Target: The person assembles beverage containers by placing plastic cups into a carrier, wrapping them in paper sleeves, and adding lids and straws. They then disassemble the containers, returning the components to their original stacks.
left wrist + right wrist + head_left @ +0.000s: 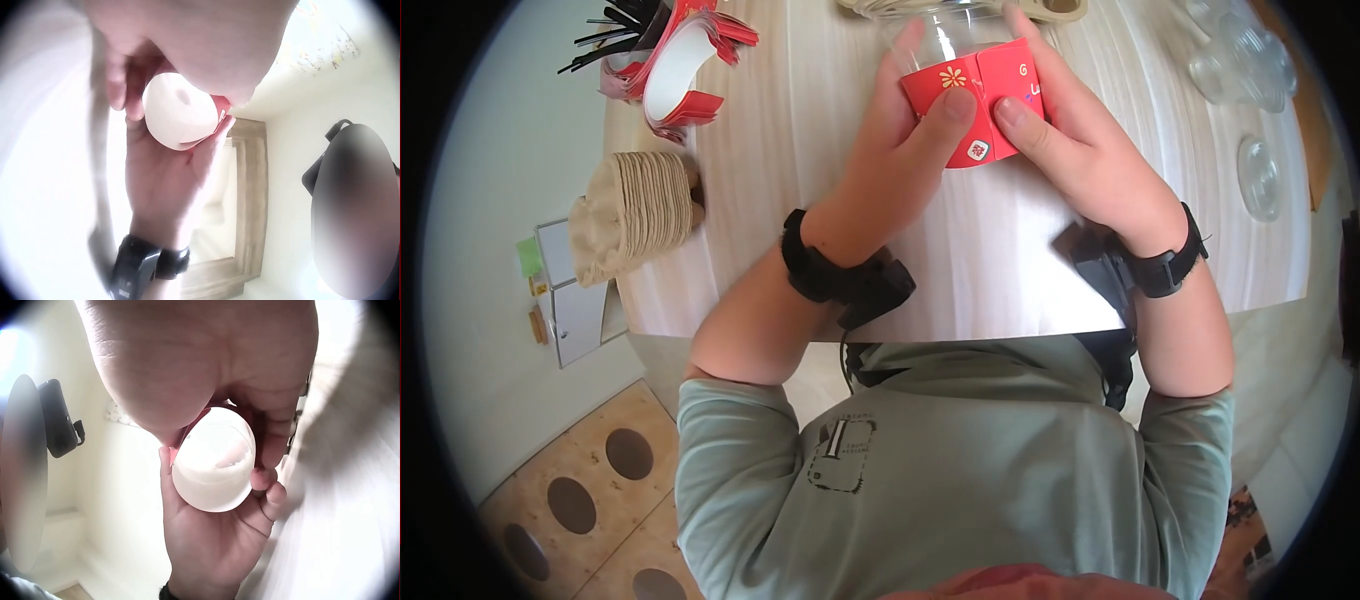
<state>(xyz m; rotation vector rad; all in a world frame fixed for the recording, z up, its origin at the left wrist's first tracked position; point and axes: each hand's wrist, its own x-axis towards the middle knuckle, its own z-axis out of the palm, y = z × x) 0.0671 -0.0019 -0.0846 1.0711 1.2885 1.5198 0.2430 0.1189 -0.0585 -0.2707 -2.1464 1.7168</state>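
Between both hands is a clear plastic cup (960, 38) with a red printed paper sleeve (1007, 88) around it. My left hand (912, 118) grips the left side, its thumb pressing on the front of the sleeve. From the right, my right hand (1072, 138) holds the other side, its thumb close to the sleeve's front seam. The remaining fingers wrap behind and are partly hidden in the head view. In the left wrist view, the cup's pale round end (178, 112) shows between the palms; the right wrist view shows a round end (212, 462) too.
Curved red paper sleeves (695, 100) and black straws (615, 38) lie at the far left. Below them stands a stack of moulded pulp carriers (635, 215). Another pulp tray (1060, 10) is at the back. Clear plastic lids (1240, 60) and a single lid (1258, 178) lie on the right.
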